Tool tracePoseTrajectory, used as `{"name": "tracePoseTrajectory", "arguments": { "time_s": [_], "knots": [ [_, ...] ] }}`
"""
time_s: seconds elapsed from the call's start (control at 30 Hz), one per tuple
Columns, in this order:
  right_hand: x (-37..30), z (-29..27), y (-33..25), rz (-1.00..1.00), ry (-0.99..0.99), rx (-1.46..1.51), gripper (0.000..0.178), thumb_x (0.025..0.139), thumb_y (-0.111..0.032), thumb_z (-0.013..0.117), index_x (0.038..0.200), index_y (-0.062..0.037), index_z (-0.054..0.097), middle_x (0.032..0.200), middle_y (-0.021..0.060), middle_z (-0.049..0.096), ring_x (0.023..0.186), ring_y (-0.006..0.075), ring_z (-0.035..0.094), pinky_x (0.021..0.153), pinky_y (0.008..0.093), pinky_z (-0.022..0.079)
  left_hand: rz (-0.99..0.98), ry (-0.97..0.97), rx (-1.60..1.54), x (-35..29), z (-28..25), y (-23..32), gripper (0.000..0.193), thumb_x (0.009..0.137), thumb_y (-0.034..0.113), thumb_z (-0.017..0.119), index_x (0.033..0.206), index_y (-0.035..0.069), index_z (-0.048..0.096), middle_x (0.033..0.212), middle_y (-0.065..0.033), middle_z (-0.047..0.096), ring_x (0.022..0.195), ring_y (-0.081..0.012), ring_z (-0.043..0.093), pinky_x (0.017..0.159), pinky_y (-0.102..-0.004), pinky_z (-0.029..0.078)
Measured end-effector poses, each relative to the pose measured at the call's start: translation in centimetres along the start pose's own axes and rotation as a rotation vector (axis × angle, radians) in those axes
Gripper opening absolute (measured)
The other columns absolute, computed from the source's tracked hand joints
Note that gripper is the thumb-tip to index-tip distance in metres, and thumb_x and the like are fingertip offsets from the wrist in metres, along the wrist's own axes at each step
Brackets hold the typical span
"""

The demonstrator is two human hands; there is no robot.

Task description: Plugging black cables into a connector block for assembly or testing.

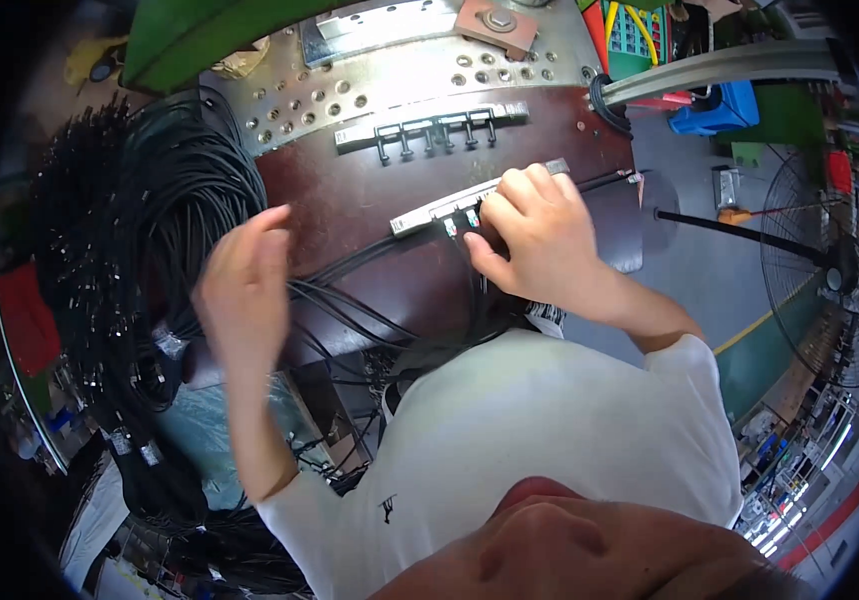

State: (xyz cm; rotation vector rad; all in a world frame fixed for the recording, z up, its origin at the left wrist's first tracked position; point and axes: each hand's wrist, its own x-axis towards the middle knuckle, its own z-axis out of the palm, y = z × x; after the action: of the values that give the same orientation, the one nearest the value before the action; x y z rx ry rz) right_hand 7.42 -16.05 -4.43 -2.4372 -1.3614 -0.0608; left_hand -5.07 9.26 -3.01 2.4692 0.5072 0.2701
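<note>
A long silvery metal bar (425,218) lies aslant on the dark red-brown tabletop, with small cable plugs (452,228) along its near side. My right hand (542,235) is bent over the bar's right half, fingers curled down against it and thumb lowered on the near side; its fingertips partly hide what they press on. Black cables (350,262) run from the bar to the left and toward my body. My left hand (247,285), blurred by motion, is raised beside a big bundle of black cables (190,170); its thumb and forefinger stand apart with nothing visible between them.
A second metal bar (440,125) with black T-shaped clamps lies farther back, before a perforated metal plate (350,88). More cables with silvery ends (90,290) hang at the left edge. A caged fan (830,275) stands at right, near a blue bin (720,108).
</note>
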Motion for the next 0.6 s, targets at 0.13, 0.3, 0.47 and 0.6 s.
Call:
{"name": "tracePoseTrajectory", "arguments": {
  "time_s": [0.13,0.3,0.47,0.6],
  "knots": [
    [-0.2,2.9,-1.1,0.075,0.146,0.003,0.013,0.069,-0.019,0.064,0.075,-0.0093,0.058,0.079,0.0052,0.051,0.081,0.0229,0.050,0.067,0.0358,0.036,0.430,-0.105,0.033,0.2,6.6,2.9,0.025,0.075,0.018,0.069,0.096,0.006,0.063,0.090,-0.0068,0.060,0.082,-0.0246,0.057,0.072,-0.0347,0.048],
    [0.2,2.5,-1.1,0.174,0.078,0.058,0.011,0.070,-0.015,0.064,0.070,-0.0080,0.056,0.077,0.0053,0.053,0.078,0.0224,0.051,0.067,0.0364,0.037,0.417,-0.091,-0.115,0.4,7.6,2.4,0.018,0.077,0.009,0.067,0.093,0.002,0.062,0.090,-0.0099,0.060,0.079,-0.0274,0.058,0.070,-0.0351,0.047],
    [1.9,0.2,3.9,-0.177,0.179,0.189,0.015,0.077,-0.019,0.066,0.085,-0.0076,0.063,0.082,0.0061,0.059,0.080,0.0257,0.057,0.068,0.0355,0.045,0.388,-0.052,-0.177,0.2,8.0,2.0,0.017,0.078,0.009,0.067,0.092,0.002,0.062,0.088,-0.0110,0.059,0.079,-0.0263,0.057,0.070,-0.0335,0.047],
    [2.0,2.2,5.9,-0.199,0.046,0.353,0.019,0.080,-0.020,0.065,0.096,-0.0082,0.065,0.086,0.0063,0.062,0.080,0.0238,0.060,0.069,0.0343,0.049,0.042,-0.061,-0.654,0.1,8.7,2.0,0.019,0.084,0.011,0.065,0.099,0.001,0.060,0.089,-0.0065,0.058,0.081,-0.0171,0.057,0.073,-0.0289,0.047]
  ]
}}
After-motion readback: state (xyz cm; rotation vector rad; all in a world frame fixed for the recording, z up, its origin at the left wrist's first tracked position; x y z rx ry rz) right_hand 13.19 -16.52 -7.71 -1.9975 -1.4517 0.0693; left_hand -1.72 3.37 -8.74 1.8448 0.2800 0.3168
